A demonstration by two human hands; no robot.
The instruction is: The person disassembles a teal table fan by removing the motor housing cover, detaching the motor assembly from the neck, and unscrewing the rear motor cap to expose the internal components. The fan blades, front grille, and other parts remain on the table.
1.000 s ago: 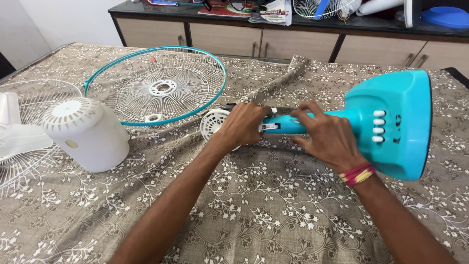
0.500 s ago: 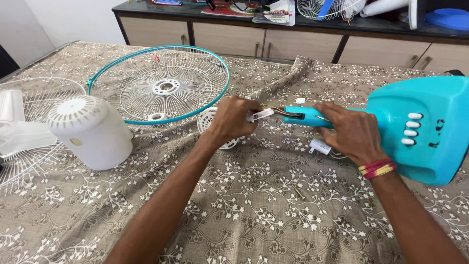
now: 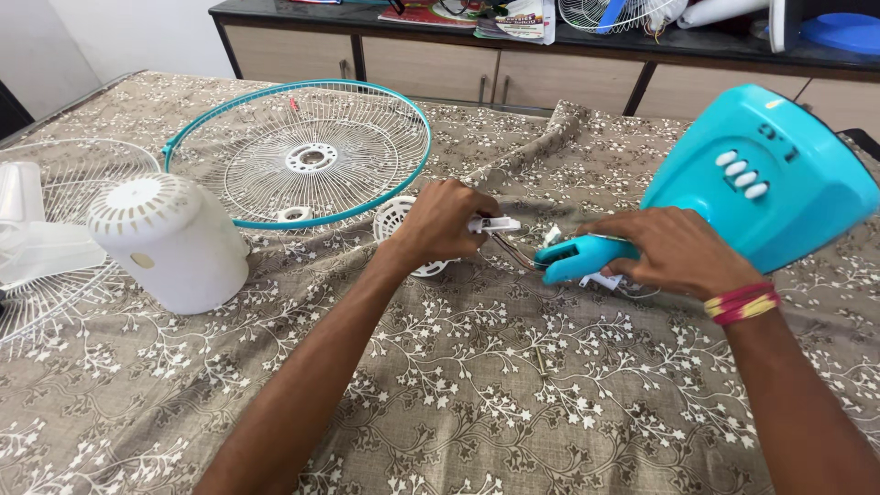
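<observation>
Turquoise plastic fan stand (image 3: 761,174), tilted near table's (image 3: 458,403) right edge: right hand (image 3: 674,252) grips its neck steady; left hand (image 3: 445,225) pinches small white connector piece (image 3: 495,224), wires taut between.

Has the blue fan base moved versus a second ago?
Yes. The blue fan base has tipped up and swung toward the cabinet, its neck end dropping toward the tablecloth under the right hand.

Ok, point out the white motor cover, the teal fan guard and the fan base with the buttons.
white motor cover (image 3: 170,243), head view, on its side wall.
teal fan guard (image 3: 312,158), head view, on its white centre hub.
teal fan base (image 3: 807,197), head view, on its top face beside the buttons.
</observation>
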